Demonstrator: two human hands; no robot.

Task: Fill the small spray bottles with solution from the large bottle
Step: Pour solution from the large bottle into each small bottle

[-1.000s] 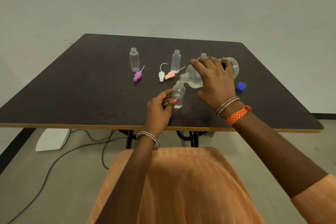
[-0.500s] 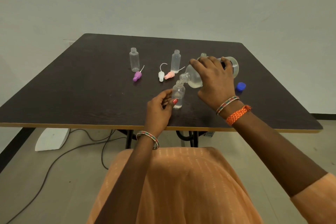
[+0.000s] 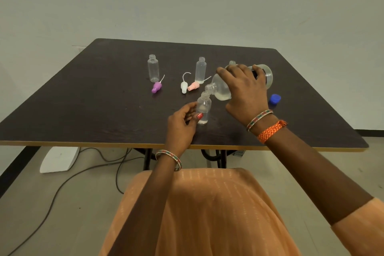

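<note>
My right hand (image 3: 245, 91) grips the large clear bottle (image 3: 221, 89), tipped on its side with its mouth over the neck of a small clear bottle (image 3: 204, 108). That small bottle stands upright on the dark table (image 3: 83, 110) with a little liquid at its bottom, and my left hand (image 3: 180, 124) holds it by thumb and fingers. Two more uncapped small bottles stand farther back, one at the left (image 3: 153, 68) and one in the middle (image 3: 200, 70). A third (image 3: 232, 62) peeks out behind my right hand.
Three spray tops lie on the table: purple (image 3: 156, 87), white (image 3: 184, 86) and pink (image 3: 193, 86). A blue cap (image 3: 274, 99) lies right of my right hand. Cables and a white object (image 3: 59, 159) are on the floor under the table.
Nothing has clearly moved; both hands hold the same pose with the large bottle tipped over the small one.
</note>
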